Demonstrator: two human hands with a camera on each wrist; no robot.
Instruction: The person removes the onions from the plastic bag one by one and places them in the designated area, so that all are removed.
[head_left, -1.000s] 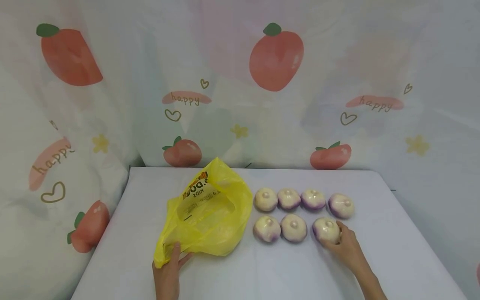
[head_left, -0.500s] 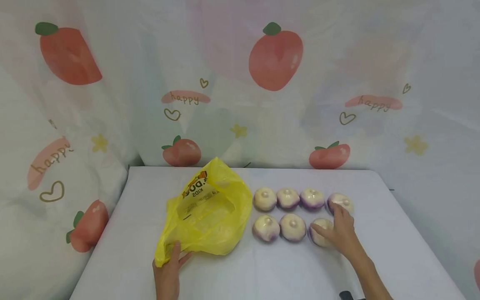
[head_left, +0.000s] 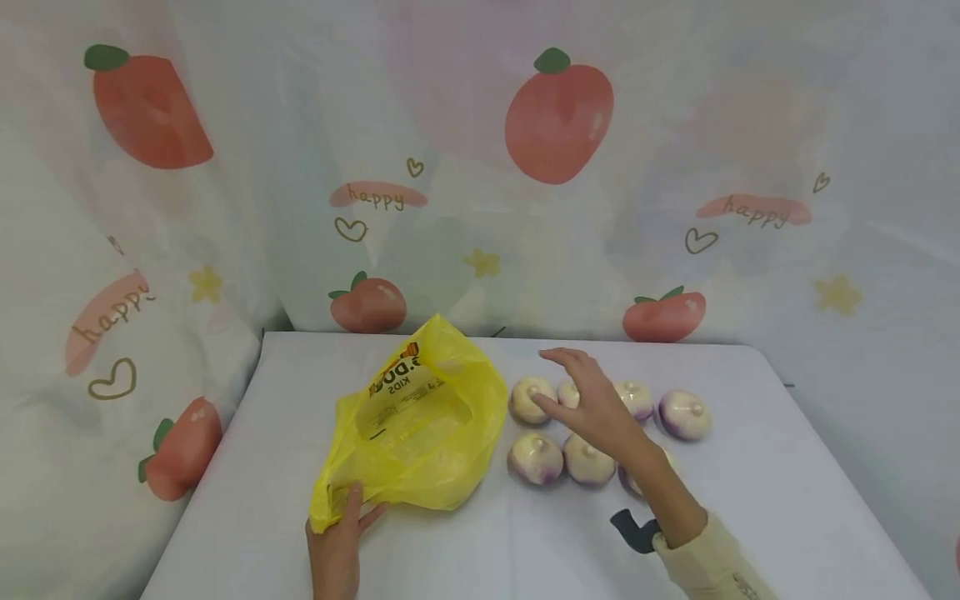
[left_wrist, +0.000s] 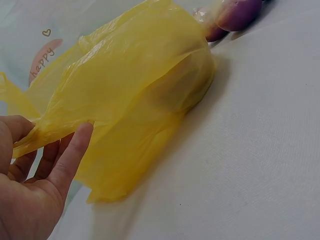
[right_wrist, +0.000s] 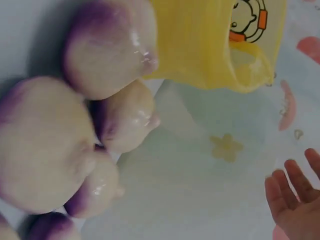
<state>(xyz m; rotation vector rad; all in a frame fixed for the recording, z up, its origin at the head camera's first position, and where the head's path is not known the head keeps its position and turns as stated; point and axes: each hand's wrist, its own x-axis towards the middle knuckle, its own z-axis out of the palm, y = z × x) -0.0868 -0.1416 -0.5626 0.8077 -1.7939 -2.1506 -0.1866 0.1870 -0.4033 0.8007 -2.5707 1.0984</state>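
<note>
My left hand (head_left: 337,537) pinches the lower left corner of a yellow plastic bag (head_left: 450,467), thumb on top and fingers beneath. In the left wrist view, a dark rounded shape shows through the bag's side. The bag's mouth gapes toward me. Right of it, several round white-and-purple turnips (head_left: 535,458) sit in two rows, each with a small nub. Above them is my right hand (head_left: 600,412), thumb and fingers spread apart and holding nothing. It hides parts of the middle turnips, and its forearm covers part of the front right turnip.
The white tabletop (head_left: 450,558) runs back to a fruit-printed curtain (head_left: 465,167). A black strap (head_left: 637,533) sticks out beside my right sleeve (head_left: 712,558). The back right turnip (head_left: 685,415) stands slightly apart from its row.
My right hand has left the front right turnip, passed by the back right one, and moved left over the rows with fingers spread. The left hand and bag have stayed put.
</note>
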